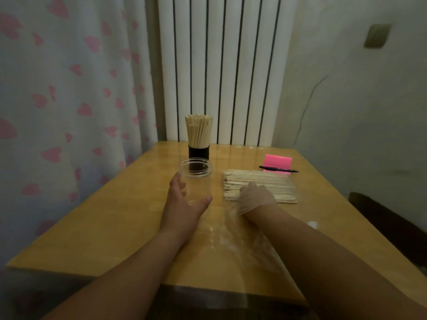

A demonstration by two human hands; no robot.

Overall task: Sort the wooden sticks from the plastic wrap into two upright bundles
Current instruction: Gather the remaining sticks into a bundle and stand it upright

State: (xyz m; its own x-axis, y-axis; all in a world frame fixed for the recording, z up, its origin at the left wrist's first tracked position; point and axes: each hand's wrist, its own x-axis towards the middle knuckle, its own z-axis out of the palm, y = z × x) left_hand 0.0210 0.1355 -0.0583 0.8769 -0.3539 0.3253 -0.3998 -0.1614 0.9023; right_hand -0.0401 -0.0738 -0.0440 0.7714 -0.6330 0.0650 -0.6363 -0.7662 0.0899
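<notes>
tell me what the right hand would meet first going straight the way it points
The pile of wooden sticks; the right hand seems to rest on its near edge, though contact is unclear.

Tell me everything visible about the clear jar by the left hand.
The clear jar is plastic by its look, with a wide threaded mouth and no lid. It stands upright and empty on the wooden table, before the black holder, left of the stick pile. The left hand grips its side, thumb at the front.
</notes>
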